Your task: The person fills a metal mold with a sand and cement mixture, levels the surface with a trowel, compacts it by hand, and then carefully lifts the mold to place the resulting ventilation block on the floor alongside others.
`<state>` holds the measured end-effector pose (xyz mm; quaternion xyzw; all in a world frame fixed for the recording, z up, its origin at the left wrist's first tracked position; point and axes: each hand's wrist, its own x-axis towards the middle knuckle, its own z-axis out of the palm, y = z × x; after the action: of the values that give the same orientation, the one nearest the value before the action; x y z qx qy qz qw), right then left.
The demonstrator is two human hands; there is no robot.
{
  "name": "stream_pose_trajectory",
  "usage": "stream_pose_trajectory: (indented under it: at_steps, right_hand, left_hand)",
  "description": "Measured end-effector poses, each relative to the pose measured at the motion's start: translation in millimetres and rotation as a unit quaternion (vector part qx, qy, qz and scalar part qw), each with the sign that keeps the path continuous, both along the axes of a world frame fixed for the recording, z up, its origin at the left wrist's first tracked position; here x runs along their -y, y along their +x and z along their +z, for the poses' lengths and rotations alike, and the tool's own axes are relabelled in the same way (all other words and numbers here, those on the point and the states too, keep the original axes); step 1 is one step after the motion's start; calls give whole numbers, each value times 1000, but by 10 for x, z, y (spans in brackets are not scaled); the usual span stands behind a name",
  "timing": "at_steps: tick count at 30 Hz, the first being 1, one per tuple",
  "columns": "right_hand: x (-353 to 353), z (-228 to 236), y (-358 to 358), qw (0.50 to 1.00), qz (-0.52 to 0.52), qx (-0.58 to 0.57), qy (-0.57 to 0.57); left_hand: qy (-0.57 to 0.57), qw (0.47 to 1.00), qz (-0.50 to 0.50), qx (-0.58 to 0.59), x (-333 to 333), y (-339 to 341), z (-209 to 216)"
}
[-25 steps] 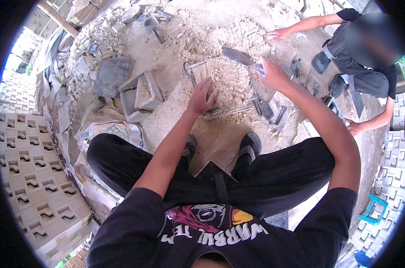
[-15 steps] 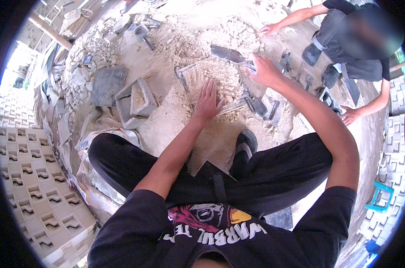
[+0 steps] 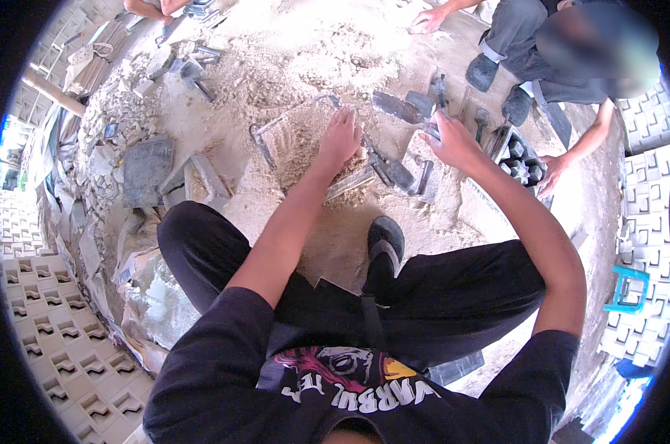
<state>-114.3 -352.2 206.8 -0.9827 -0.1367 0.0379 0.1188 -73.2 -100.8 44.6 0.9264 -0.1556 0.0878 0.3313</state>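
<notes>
My left hand [image 3: 341, 137] lies flat, fingers spread, on damp sand [image 3: 302, 144] packed inside a thin metal frame [image 3: 265, 137] on the ground. My right hand [image 3: 449, 140] is closed around the handle of a trowel, and its grey blade [image 3: 396, 107] points left just above the frame's right side. A few dark metal pieces [image 3: 398, 174] lie between the two hands. I am squatting, with one black shoe [image 3: 385, 240] just below the frame.
A squatting person [image 3: 542, 59] works at the upper right, one hand [image 3: 430, 21] on the sand, the other [image 3: 553, 169] beside a black mould tray [image 3: 518, 157]. Dark slabs [image 3: 146, 169] lie to the left. Pale patterned blocks [image 3: 46, 348] are stacked at lower left and on the right [image 3: 649, 200]. A blue stool [image 3: 627, 288] stands nearby.
My left hand has slid a little farther up into the frame's sand. My right hand still holds the trowel, now closer to the left hand. The view has tilted.
</notes>
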Motion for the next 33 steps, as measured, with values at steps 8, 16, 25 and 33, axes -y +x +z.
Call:
stream_pose_trajectory:
  at_steps: [8, 16, 25, 33]
  right_hand:
    - [22, 39, 154, 1000, -6, -1, 14]
    - [-294, 63, 182, 998, 30, 18, 49]
    - [-98, -90, 206, 999, 29, 15, 28]
    - [-217, -106, 283, 999, 30, 11, 44]
  left_hand:
    - [113, 977, -130, 129, 70, -582, 60]
    - [159, 982, -29, 92, -92, -78, -9]
    - [243, 968, 36, -56, -246, 543, 104]
    - [124, 985, -116, -6, -709, 556, -1]
